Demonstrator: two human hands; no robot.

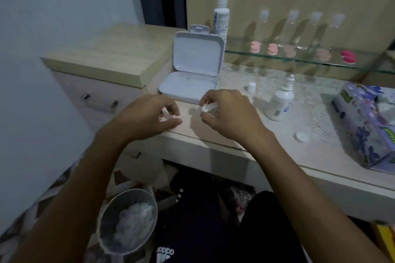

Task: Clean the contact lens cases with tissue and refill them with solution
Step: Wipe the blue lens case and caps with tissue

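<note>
Low on the left we see a bin (128, 220) holding crumpled white tissue. Above it our left hand (147, 113) rests at the desk (213, 132) edge, fingers curled over something pale; whether it grips it we cannot tell. Behind stands an open white box (192, 70). Our right hand (226, 111) pinches a small white, partly clear piece (206, 109) just above the desk. Further right stand an uncapped solution bottle (280, 102), a loose white cap (302, 136) and a flowered tissue pack (367, 126).
</note>
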